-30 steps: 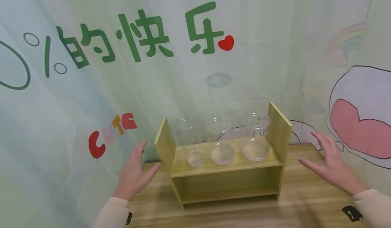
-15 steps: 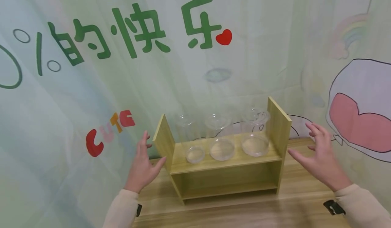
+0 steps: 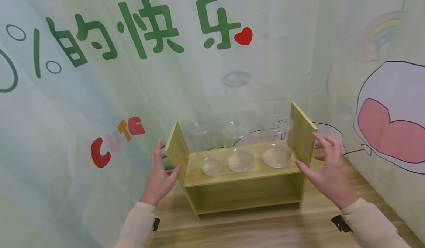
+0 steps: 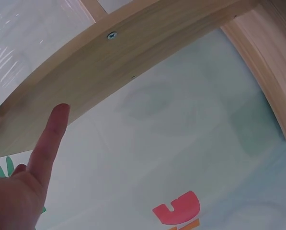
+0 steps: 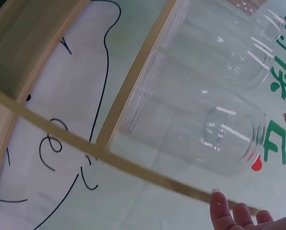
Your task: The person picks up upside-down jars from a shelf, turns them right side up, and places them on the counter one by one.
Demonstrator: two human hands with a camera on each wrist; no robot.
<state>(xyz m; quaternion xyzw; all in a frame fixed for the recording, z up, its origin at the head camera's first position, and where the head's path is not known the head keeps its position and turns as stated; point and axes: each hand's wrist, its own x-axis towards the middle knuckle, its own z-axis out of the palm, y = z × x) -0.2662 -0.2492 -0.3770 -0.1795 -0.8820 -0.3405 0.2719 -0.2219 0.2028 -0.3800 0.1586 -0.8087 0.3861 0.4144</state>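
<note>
A small two-tier wooden shelf [image 3: 245,178] stands on the table, with three clear lidded jars [image 3: 239,144] in a row on its upper board. My left hand [image 3: 160,179] is at the outer side of the left panel [image 3: 177,152], fingers spread and thumb toward the panel's front edge. In the left wrist view one extended finger [image 4: 49,139] overlaps that panel's outer face. My right hand [image 3: 330,176] is around the right panel [image 3: 302,141], fingers on its outer side and thumb in front. The right wrist view has fingertips [image 5: 219,203] right at the panel's edge.
Wood-grain table [image 3: 239,229] lies under and around the shelf. A printed curtain [image 3: 282,63] with green characters and a red heart hangs close behind it and along both sides. The shelf's lower board [image 3: 249,205] sits just above the table.
My right hand has moved left, from well off the shelf to its right panel. My left hand has come slightly right, nearer the left panel. The shelf and jars stay in place as the view tilts.
</note>
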